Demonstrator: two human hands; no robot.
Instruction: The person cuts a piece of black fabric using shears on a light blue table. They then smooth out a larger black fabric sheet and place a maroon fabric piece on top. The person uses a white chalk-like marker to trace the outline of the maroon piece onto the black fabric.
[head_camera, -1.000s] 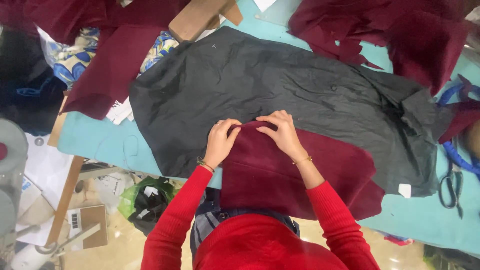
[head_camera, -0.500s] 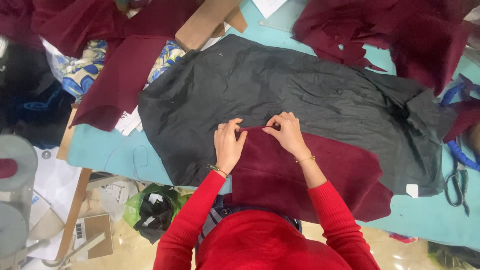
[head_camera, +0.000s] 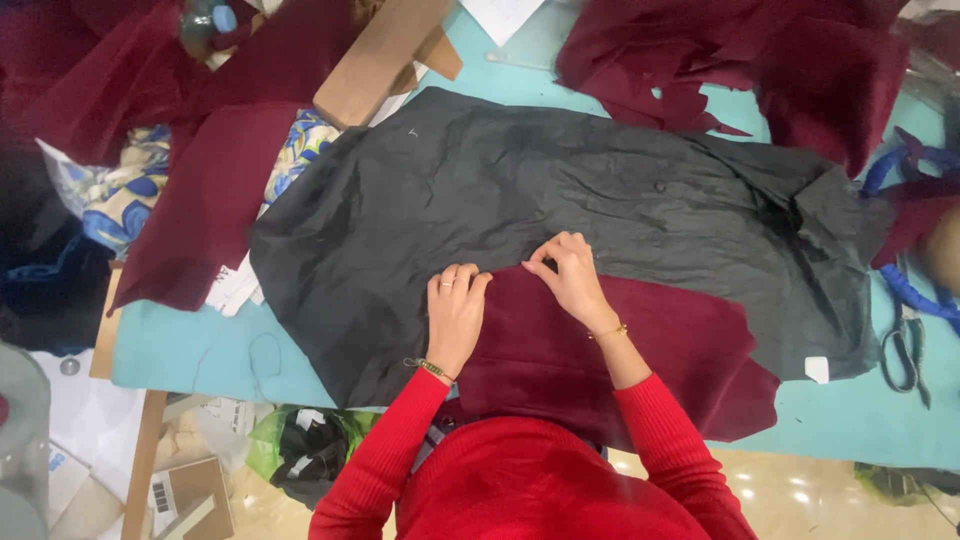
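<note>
Hands (head_camera: 515, 300) shifted right; maroon panel (head_camera: 620, 350) partly hidden under arms

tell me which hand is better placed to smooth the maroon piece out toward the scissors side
Probably the right hand. It pinches the top edge of the maroon piece and sits nearer the scissors. The left hand lies flat at the piece's other end, on its border with the dark fabric.
</note>
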